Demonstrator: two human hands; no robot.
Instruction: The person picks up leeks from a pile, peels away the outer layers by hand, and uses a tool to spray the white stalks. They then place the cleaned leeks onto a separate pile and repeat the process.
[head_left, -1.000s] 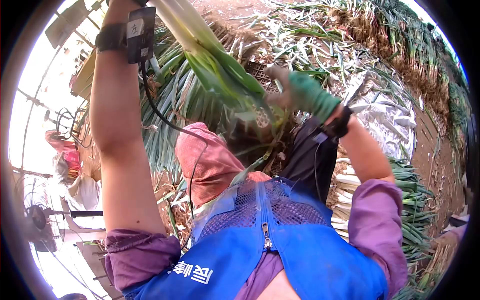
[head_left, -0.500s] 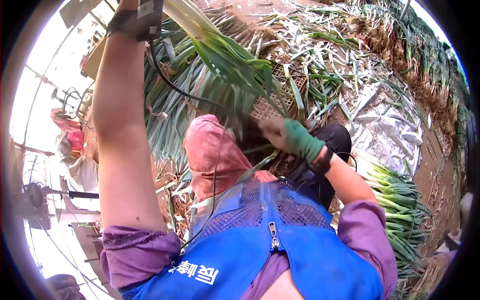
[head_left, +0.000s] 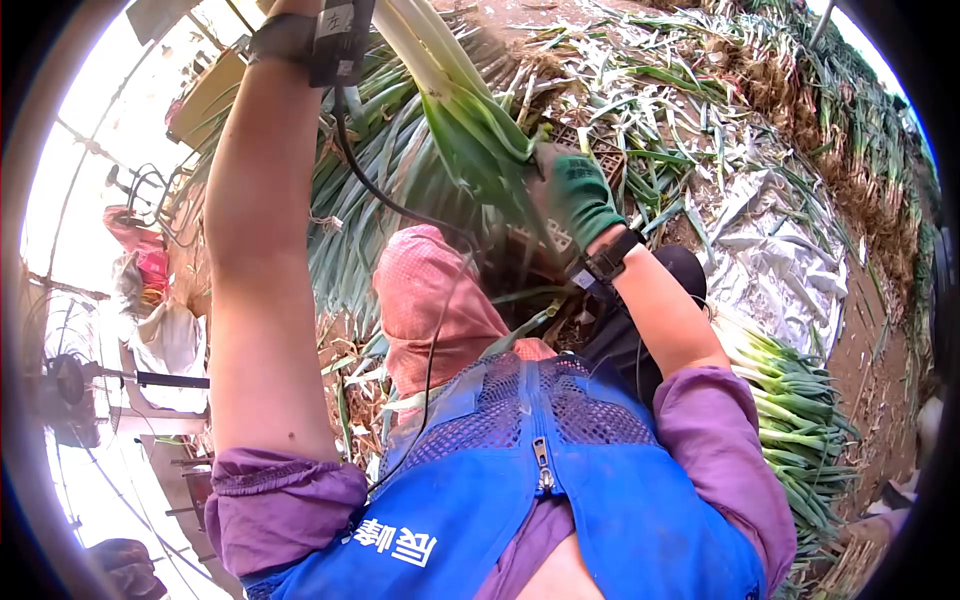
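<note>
A large green onion stalk (head_left: pixel 440 85) hangs down from the top edge, its white part up and its green leaves lower right. My left arm reaches up to the top edge beside it; the left hand itself is out of the picture. My right hand (head_left: pixel 570 190), in a green and grey glove, is at the leaf ends with its fingers closed around something partly hidden by the leaves and blur. Below the stalk, a pink cloth (head_left: pixel 435 310) covers one knee.
A heap of long green onions (head_left: pixel 350 250) lies behind the stalk. A brown plastic crate (head_left: pixel 600 155) sits beyond my right hand. Trimmed onions (head_left: pixel 790 410) lie at the right, near a white sheet (head_left: pixel 780 265). A fan (head_left: pixel 70 385) stands at the left.
My right hand has moved up to the leaf ends from lower down, and its fingers have closed. The stalk and my left arm have shifted slightly right.
</note>
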